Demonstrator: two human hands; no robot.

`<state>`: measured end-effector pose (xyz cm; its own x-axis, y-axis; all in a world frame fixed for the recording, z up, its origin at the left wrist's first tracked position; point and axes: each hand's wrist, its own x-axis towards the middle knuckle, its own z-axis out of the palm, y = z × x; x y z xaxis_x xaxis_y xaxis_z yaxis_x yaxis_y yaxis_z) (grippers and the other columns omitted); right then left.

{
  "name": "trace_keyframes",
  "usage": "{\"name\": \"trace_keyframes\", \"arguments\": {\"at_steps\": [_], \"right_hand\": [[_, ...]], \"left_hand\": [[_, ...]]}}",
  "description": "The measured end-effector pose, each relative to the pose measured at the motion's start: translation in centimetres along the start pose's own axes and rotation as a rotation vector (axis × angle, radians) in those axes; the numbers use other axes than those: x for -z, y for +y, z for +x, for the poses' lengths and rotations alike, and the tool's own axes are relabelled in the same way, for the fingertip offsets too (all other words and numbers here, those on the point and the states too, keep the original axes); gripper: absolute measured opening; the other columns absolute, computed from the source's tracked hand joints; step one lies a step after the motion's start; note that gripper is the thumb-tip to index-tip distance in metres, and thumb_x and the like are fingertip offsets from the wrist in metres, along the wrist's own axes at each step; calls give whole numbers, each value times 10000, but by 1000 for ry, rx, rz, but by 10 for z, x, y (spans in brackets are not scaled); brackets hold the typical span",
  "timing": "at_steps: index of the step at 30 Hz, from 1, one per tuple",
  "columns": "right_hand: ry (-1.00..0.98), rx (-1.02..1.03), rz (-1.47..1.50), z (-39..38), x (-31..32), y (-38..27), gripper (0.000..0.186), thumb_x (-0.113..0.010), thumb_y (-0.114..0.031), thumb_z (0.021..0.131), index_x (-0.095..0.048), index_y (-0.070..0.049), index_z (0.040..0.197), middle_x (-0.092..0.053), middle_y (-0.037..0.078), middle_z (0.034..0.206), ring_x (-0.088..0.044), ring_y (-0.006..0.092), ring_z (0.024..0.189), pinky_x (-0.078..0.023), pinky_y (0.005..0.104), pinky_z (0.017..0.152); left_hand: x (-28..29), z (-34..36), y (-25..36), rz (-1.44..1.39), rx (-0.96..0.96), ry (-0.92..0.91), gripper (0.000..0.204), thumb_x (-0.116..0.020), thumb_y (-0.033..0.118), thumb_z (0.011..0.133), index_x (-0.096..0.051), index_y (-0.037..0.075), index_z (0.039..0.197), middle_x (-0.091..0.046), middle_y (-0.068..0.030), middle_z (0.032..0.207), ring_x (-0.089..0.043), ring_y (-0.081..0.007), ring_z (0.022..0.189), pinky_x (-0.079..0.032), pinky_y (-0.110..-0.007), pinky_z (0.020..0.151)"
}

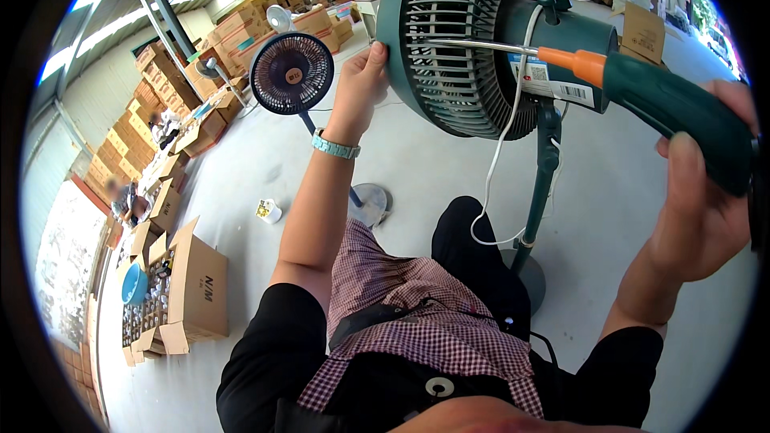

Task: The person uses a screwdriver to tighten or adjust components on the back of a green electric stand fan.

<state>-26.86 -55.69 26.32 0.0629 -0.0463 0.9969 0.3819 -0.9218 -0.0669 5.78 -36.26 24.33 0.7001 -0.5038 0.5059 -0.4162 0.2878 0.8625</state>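
A dark green pedestal fan [473, 56] stands before me, its slatted rear cage and motor housing toward me. My left hand [362, 80], with a pale blue watch band on the wrist, grips the fan's front rim, thumb against the edge; its other fingers are partly hidden. In my right hand [698, 184] is a power screwdriver [658, 100] with a dark green body, orange nose and long metal shaft. The shaft runs across the cage toward the rim near my left hand; whether its tip touches a screw cannot be made out.
A white cord [491, 184] hangs from the fan beside its pole [547, 152]. Farther left are a smaller dark fan [292, 72], a white tub [269, 211] and an open carton [196, 297] bearing a blue basin [135, 283]. Stacked boxes and two people are along the left side.
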Motion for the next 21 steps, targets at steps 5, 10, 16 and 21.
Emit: {"name": "trace_keyframes", "arguments": {"at_steps": [5, 10, 16, 21], "right_hand": [[-12, -10, 18, -3, 2, 7, 356, -605, -83, 859, -528, 44, 1182, -544, 142, 1151, -579, 133, 801, -482, 266, 703], [29, -42, 93, -6, -4, 11, 364, -607, -100, 866, -524, 37, 1193, -541, 148, 1149, -584, 141, 804, -492, 259, 703], [76, -26, 92, -7, -16, 4, 384, -638, -129, 873, -527, 39, 1200, -554, 157, 1119, -593, 142, 830, -506, 255, 718], [66, -1, -120, -12, -9, -13, 441, -710, -194, 846, -544, 45, 1178, -580, 127, 1056, -601, 152, 834, -493, 259, 751]], "left_hand": [[4, 2, -1, 1, -3, -30, 443, -503, 500, 978, -428, 156, 708, -317, 100, 589, -215, -17, 460, -164, -195, 416], [0, 1, 1, -16, 16, -17, 435, -499, 492, 984, -437, 157, 713, -336, 97, 598, -226, -19, 469, -172, -192, 423], [-1, 0, 0, -20, 23, -12, 432, -490, 490, 989, -447, 159, 715, -348, 95, 604, -233, -19, 477, -178, -191, 429], [-1, -1, -1, -10, 11, -8, 447, -487, 501, 986, -441, 158, 702, -340, 97, 592, -232, -22, 472, -177, -194, 428]]}}
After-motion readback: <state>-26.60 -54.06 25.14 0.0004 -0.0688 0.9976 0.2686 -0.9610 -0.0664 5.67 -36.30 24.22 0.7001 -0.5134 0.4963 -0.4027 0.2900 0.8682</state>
